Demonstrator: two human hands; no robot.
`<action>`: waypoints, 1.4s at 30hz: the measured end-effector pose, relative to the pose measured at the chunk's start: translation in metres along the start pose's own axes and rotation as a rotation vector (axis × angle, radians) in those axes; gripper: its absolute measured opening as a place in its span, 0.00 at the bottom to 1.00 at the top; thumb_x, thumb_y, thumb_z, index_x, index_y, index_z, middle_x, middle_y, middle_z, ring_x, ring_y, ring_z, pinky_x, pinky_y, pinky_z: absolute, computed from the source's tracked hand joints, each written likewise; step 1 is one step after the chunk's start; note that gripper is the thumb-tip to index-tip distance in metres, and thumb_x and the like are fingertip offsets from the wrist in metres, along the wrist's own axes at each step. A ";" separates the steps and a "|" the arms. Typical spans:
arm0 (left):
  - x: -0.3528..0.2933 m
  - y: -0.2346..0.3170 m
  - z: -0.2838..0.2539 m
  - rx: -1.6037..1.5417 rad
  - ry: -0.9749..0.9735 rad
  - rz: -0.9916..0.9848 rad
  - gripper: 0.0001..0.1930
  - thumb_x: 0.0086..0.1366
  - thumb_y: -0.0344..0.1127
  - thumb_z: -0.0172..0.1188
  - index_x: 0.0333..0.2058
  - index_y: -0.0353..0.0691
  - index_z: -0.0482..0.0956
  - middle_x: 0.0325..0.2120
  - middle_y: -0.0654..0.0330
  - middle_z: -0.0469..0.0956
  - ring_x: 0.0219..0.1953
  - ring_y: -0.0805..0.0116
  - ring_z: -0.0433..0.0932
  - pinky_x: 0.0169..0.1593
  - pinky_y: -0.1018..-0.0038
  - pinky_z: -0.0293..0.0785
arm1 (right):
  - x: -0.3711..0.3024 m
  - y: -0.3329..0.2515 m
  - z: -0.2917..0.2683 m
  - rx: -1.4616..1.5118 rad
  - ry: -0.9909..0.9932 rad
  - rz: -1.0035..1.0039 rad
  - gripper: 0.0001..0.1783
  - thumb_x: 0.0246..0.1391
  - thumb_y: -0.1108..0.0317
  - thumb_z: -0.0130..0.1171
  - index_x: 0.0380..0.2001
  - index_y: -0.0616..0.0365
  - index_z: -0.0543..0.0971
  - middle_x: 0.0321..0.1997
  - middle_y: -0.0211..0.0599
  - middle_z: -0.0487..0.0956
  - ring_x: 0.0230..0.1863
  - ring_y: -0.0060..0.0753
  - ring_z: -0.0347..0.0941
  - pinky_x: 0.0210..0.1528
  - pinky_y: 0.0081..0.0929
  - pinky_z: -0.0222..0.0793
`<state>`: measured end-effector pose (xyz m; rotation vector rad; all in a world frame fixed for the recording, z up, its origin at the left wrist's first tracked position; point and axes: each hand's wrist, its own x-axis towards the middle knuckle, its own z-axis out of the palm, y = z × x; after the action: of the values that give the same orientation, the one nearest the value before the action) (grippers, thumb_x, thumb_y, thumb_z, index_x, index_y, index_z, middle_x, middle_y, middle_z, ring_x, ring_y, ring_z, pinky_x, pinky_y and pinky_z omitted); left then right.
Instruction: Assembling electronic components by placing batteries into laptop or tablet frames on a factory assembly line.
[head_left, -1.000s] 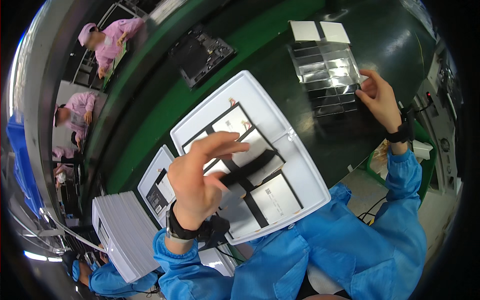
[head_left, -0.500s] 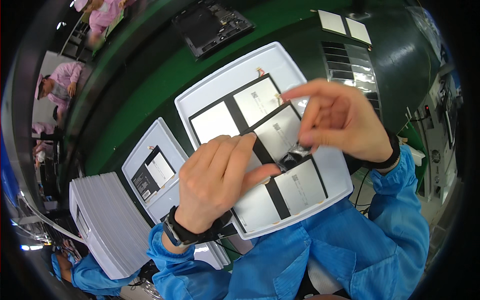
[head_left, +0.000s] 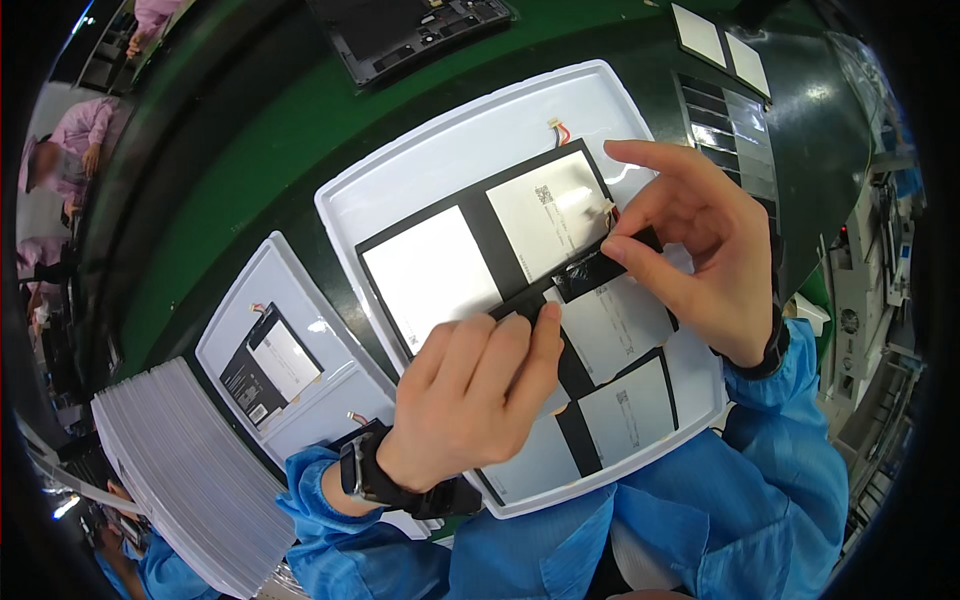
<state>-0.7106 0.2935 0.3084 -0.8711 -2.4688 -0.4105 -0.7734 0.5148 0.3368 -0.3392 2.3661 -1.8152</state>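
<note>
A large white tray [head_left: 335, 215] holds several flat battery packs. The upper pack [head_left: 430, 270] has two silvery-white cells on a black frame, with a small wire connector [head_left: 555, 127] showing above its top edge. Below it lies the middle battery pack [head_left: 615, 335], partly covered by my hands. My left hand [head_left: 470, 400] is closed, knuckles bent, fingertips pressed on that pack's black upper border. My right hand [head_left: 700, 255] pinches the end of a glossy black tape strip [head_left: 590, 275] between thumb and index finger, along the same border. A lower pack [head_left: 630, 405] lies nearest me.
At left, a smaller white tray [head_left: 215, 335] holds another battery, beside a tall stack of white trays [head_left: 180, 470]. A black device chassis [head_left: 400, 40] sits at the far side. Black strips on a sheet [head_left: 725, 130] and another battery pack [head_left: 720, 50] lie at right.
My right hand has brought the black tape from the middle pack's lower edge up to its upper border. My left hand's fingers have curled more, and the view has shifted.
</note>
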 end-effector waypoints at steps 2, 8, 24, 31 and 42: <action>0.000 0.001 -0.001 0.004 -0.009 0.006 0.19 0.43 0.28 0.72 0.39 0.39 0.88 0.30 0.64 0.75 0.30 0.67 0.74 0.30 0.74 0.72 | -0.001 0.000 0.000 -0.011 0.003 -0.015 0.34 0.50 0.85 0.66 0.62 0.63 0.72 0.33 0.32 0.80 0.36 0.16 0.77 0.42 0.16 0.73; 0.001 0.001 -0.002 -0.007 -0.057 0.011 0.20 0.43 0.28 0.72 0.40 0.39 0.88 0.31 0.64 0.75 0.30 0.68 0.74 0.31 0.75 0.72 | 0.000 0.001 0.000 -0.036 0.010 -0.034 0.34 0.49 0.85 0.66 0.62 0.65 0.72 0.31 0.33 0.81 0.36 0.17 0.78 0.42 0.16 0.75; 0.003 0.004 -0.003 0.045 -0.109 -0.032 0.24 0.46 0.32 0.69 0.47 0.42 0.88 0.30 0.65 0.69 0.29 0.68 0.71 0.33 0.74 0.72 | 0.000 0.001 0.004 -0.054 0.023 -0.053 0.35 0.48 0.87 0.66 0.62 0.65 0.72 0.33 0.34 0.81 0.37 0.19 0.79 0.43 0.17 0.76; 0.003 0.004 -0.002 0.035 -0.109 -0.035 0.25 0.46 0.31 0.68 0.48 0.42 0.88 0.30 0.64 0.68 0.29 0.67 0.70 0.34 0.73 0.72 | -0.003 -0.001 0.004 -0.169 0.088 -0.194 0.37 0.49 0.86 0.67 0.64 0.68 0.68 0.37 0.37 0.83 0.38 0.21 0.79 0.43 0.19 0.76; 0.003 0.003 -0.002 0.073 -0.141 -0.003 0.22 0.57 0.35 0.63 0.51 0.39 0.85 0.33 0.62 0.69 0.33 0.67 0.71 0.35 0.73 0.73 | -0.004 0.005 -0.009 -0.463 0.085 -0.148 0.39 0.50 0.65 0.73 0.64 0.62 0.70 0.24 0.28 0.74 0.24 0.18 0.69 0.29 0.19 0.65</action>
<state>-0.7098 0.2962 0.3125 -0.8945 -2.5956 -0.2665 -0.7721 0.5258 0.3343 -0.5061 2.8779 -1.3331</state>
